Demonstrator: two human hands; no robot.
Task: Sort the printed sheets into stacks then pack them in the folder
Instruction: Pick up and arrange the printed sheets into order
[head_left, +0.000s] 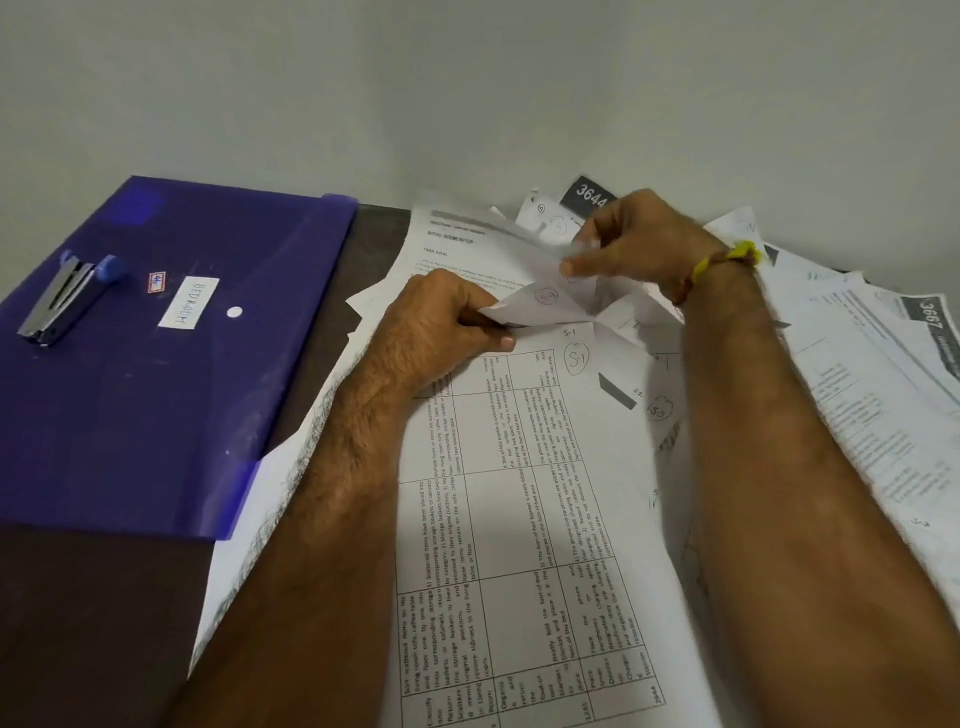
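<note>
Grey wall (467, 93) behind, dark brown surface (93, 623) below. Printed sheets (545, 519) spread loose over the right and centre, some overlapping. Blue folder (156, 389) lies flat at left, well apart from both hands, one corner over a sheet edge. Stapler (62, 299) sits on the folder's far-left part. Left hand (441, 327): fingers curled, pinching a raised sheet corner (540, 306). Right hand (644, 239), farther back: thumb and fingers pinch another paper edge, probably the same sheet, blurred. Yellow wristband (727, 260) on right wrist.
</note>
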